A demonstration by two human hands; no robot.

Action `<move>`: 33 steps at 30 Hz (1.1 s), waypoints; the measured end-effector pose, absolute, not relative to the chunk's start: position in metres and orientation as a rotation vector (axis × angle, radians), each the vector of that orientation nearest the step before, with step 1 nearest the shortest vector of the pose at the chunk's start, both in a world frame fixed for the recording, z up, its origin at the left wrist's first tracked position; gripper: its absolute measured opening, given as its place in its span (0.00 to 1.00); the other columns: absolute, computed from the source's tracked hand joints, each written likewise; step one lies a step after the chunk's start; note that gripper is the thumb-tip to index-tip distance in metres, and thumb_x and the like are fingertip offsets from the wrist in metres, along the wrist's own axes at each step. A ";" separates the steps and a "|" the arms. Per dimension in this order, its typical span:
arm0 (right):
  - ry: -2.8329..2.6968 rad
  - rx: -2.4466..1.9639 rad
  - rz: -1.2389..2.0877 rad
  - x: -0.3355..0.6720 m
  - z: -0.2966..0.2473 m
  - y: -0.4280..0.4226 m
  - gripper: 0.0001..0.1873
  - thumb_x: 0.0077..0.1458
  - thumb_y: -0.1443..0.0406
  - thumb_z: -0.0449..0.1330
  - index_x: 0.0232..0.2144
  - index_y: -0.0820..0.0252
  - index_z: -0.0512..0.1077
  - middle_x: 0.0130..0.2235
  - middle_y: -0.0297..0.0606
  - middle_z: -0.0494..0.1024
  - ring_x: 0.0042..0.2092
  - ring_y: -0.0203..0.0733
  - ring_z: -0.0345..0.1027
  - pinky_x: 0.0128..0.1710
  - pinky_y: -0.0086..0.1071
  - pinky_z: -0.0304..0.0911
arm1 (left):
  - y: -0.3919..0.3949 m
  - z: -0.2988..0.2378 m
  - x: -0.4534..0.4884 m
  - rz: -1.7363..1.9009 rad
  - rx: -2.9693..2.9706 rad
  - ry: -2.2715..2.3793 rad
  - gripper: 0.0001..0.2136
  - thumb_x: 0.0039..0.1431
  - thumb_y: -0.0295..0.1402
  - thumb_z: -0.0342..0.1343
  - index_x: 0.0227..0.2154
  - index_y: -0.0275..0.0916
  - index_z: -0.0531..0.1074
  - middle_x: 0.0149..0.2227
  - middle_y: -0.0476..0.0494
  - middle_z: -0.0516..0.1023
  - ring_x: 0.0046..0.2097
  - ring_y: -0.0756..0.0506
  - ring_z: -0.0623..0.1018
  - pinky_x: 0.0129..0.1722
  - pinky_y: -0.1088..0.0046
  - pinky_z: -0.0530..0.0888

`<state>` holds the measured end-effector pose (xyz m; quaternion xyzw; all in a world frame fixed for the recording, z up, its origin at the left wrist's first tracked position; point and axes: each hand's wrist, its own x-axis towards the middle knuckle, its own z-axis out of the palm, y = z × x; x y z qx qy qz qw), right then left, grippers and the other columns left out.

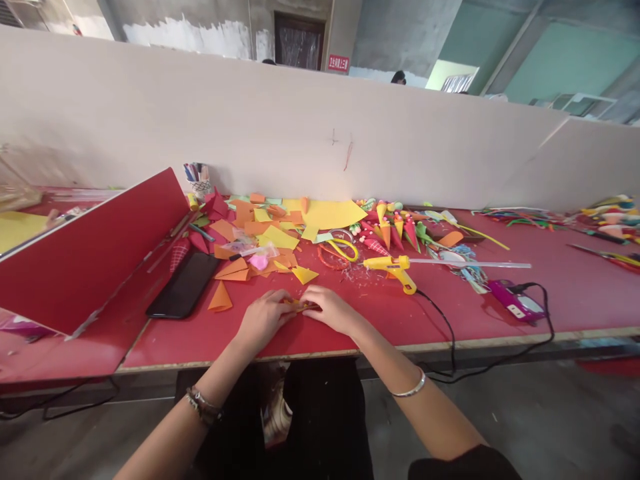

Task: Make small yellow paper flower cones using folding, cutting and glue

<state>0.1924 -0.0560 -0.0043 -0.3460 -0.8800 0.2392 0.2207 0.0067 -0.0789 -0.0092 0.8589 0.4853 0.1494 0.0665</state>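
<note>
My left hand (265, 317) and my right hand (327, 308) meet low over the red table near its front edge. Between their fingertips is a small yellow-orange piece (299, 306), mostly hidden by the fingers, so its exact shape cannot be made out. Both hands are closed on it. Just beyond them lie a yellow triangular scrap (305, 275) and many orange and yellow cut pieces (280, 238). To the right of my right hand rests a yellow hot glue gun (395, 267), a clear glue stick (470, 264) sticking out of its back.
A black phone (184, 285) and a leaning red board (100, 260) are on the left. Yellow-handled scissors (345, 250) and small cone figures (397, 227) lie behind the glue gun. Its black cord (445, 327) runs to a purple power strip (515, 301). A pen cup (199, 181) stands by the partition.
</note>
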 end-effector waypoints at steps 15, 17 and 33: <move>-2.819 -0.848 -0.167 0.186 -0.015 -0.059 0.13 0.58 0.70 0.45 0.30 0.65 0.69 0.31 0.41 0.70 0.36 0.39 0.62 0.36 0.31 0.59 | -0.087 -0.010 0.012 0.433 2.748 1.588 0.13 0.60 0.36 0.41 0.31 0.39 0.71 0.34 0.45 0.73 0.35 0.48 0.72 0.28 0.76 0.66; -2.809 -0.853 -0.119 0.185 -0.014 -0.059 0.12 0.58 0.70 0.45 0.31 0.65 0.69 0.32 0.41 0.70 0.36 0.39 0.63 0.36 0.30 0.60 | -0.085 -0.012 0.011 0.460 2.684 1.628 0.13 0.60 0.36 0.42 0.29 0.40 0.71 0.34 0.46 0.72 0.34 0.49 0.72 0.28 0.77 0.65; -2.608 -0.857 0.126 0.187 -0.018 -0.057 0.12 0.58 0.68 0.47 0.31 0.63 0.70 0.33 0.40 0.72 0.37 0.38 0.63 0.39 0.31 0.60 | -0.079 -0.014 0.005 0.655 2.395 1.504 0.07 0.56 0.33 0.49 0.29 0.39 0.71 0.31 0.47 0.71 0.34 0.49 0.70 0.33 0.75 0.64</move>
